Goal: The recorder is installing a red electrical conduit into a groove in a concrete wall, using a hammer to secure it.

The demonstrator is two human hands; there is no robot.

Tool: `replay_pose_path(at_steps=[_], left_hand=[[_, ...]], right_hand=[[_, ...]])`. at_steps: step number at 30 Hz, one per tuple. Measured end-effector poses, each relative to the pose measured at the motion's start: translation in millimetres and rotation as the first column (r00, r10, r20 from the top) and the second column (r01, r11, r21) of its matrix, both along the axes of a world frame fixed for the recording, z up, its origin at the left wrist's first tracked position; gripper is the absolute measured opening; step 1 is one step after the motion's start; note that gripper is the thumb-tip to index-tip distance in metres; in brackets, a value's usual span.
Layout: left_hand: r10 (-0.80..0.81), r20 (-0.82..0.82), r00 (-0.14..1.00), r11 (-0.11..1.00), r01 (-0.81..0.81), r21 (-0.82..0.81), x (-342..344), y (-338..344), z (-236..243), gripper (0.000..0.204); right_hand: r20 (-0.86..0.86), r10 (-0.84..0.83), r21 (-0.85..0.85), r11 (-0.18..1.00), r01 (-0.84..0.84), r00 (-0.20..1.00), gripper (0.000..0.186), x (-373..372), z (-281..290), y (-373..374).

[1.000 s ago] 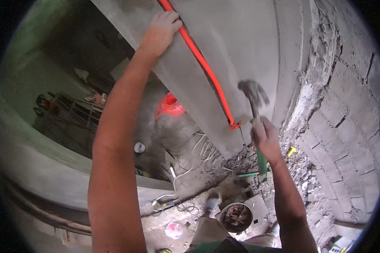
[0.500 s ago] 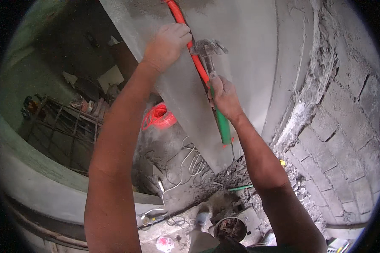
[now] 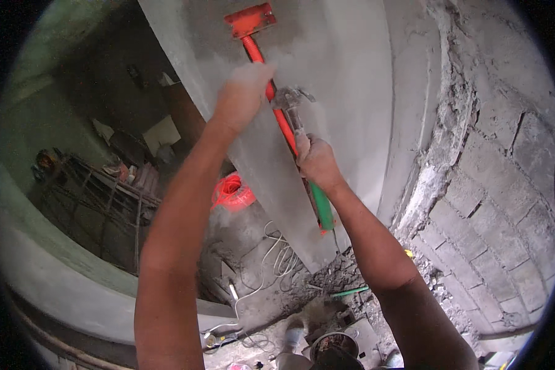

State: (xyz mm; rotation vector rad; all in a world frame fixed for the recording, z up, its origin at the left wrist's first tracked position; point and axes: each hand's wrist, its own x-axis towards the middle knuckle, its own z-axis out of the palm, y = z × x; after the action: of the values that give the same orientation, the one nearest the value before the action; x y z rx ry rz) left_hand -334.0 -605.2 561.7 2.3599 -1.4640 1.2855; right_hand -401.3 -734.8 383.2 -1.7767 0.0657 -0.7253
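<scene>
My right hand point(image 3: 319, 163) is closed round the handle of a hammer point(image 3: 320, 206), green at its lower end. The hammer's dusty metal head point(image 3: 288, 98) points up, beside an orange corrugated conduit point(image 3: 283, 126). That conduit runs along a dark groove in the grey wall panel point(image 3: 345, 80), from an orange electrical box point(image 3: 251, 20) at the top. Blurred by motion, my left hand point(image 3: 243, 95) is at the conduit just left of the hammer head. Its fingers look pressed together, and what they hold, if anything, is hidden.
A coil of orange conduit point(image 3: 233, 192) lies on the floor beyond the panel's edge. White cable point(image 3: 283, 259) and rubble point(image 3: 351, 277) lie below. A bucket point(image 3: 334, 348) stands near my feet. At right is a block wall point(image 3: 493, 216); at left, a metal frame point(image 3: 98, 197).
The view has tilted up, bringing the whole orange box into sight. My right hand has moved the hammer head slightly left, closer to the conduit. My left hand is now blurred.
</scene>
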Motion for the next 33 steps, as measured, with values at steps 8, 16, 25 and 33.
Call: replay_pose_path(at_steps=[8,16,25,33], left_hand=[[0.281,0.072,0.957,0.954,-0.287,0.089,-14.5,-2.4,-3.6,0.032],[0.421,0.240,0.875,0.855,-0.471,0.219,5.1,-0.2,-18.7,0.031],[0.129,0.330,0.935,0.989,-0.147,0.030,32.8,15.2,-34.9,0.042],[0.184,0.293,0.938,0.982,-0.191,-0.007,29.9,13.4,-32.3,0.050]], right_hand=[[-0.179,0.094,0.012,0.996,-0.093,0.979,0.058,-15.2,20.1,-7.4],[0.174,-0.126,-0.062,0.988,0.138,0.977,0.039,-12.2,0.0,6.2],[0.262,-0.340,0.090,0.940,0.328,0.903,0.032,39.6,11.4,7.6],[0.223,-0.334,0.246,0.928,0.279,0.916,0.028,56.1,-1.8,27.4]])
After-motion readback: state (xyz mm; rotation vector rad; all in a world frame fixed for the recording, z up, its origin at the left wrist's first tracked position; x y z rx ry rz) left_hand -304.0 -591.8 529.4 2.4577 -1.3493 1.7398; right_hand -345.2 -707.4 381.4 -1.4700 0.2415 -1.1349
